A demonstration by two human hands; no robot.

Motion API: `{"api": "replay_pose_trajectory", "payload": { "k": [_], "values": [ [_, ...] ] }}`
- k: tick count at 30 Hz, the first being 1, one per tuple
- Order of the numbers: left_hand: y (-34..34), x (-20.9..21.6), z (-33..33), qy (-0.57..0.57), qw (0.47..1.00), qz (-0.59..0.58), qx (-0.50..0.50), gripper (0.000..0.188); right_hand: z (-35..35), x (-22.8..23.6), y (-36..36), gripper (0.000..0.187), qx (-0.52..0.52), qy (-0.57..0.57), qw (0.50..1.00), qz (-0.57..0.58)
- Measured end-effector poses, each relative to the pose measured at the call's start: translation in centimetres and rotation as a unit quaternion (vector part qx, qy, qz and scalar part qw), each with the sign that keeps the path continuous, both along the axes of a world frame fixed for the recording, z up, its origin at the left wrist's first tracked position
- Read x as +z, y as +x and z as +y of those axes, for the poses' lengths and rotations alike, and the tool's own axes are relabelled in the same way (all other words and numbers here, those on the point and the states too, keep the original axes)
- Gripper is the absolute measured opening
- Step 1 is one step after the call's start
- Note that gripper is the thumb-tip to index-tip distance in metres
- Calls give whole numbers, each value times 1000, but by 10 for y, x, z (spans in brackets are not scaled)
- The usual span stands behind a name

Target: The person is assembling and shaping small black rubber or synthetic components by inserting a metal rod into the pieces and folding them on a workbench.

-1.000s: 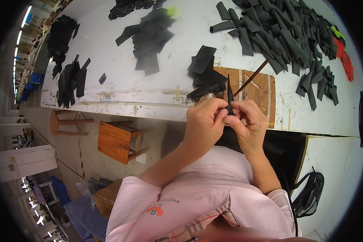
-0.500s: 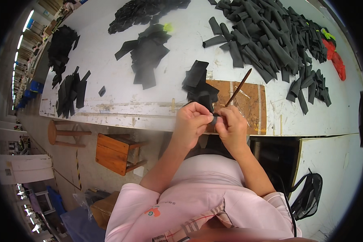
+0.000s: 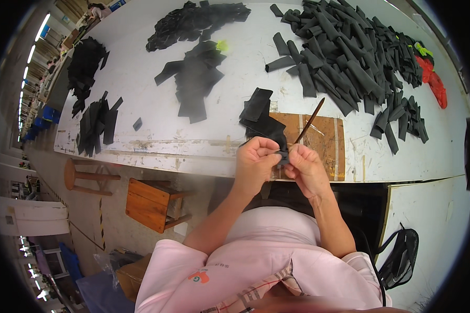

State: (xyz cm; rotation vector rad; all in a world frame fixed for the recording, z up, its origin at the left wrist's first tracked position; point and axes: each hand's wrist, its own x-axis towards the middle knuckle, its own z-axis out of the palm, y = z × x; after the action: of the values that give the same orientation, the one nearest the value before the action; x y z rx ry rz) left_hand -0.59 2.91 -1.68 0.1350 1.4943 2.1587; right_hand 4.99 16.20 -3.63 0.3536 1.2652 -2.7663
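My left hand is closed, thumb and fingers pinching a small black fabric piece at the table's front edge. Facing it, my right hand is closed on the same piece from the other side. A slim dark-brown stick juts up and away from my right hand, apparently tucked in its fingers; its lower end is hidden. Just beyond the hands, a small stack of flat black fabric pieces overlaps a brown board with tape strips across it.
A large heap of rolled black fabric tubes covers the far right, beside a red plastic bag. Flat black pieces lie in piles at the left and back of the white table. A wooden stool stands on the floor at left.
Both hands have shifted slightly right in the picture, still pinching the fabric piece. My right hand has turned a little, showing more of its palm side. The whole view has tilted slightly.
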Motion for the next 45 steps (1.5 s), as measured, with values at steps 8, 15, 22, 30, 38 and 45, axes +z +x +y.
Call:
{"api": "replay_pose_trajectory", "payload": {
  "k": [8,15,22,30,38,45],
  "values": [
    [6,28,-5,103,971,12,-217,38,-1,15,4,15,-103,-10,983,151],
    [4,19,32,-137,879,439,123,12,14,48,1,9,-145,344,909,184],
    [-20,61,38,247,963,-44,-95,11,35,90,-9,16,-118,355,918,128],
    [-57,72,51,471,768,-338,-272,21,65,86,-48,27,-32,231,964,126],
    [-60,36,55,499,717,-464,-145,25,69,52,-64,29,43,198,976,76],
    [-33,18,53,111,983,-71,-128,23,74,22,-54,25,75,130,988,41]
  ]
}}
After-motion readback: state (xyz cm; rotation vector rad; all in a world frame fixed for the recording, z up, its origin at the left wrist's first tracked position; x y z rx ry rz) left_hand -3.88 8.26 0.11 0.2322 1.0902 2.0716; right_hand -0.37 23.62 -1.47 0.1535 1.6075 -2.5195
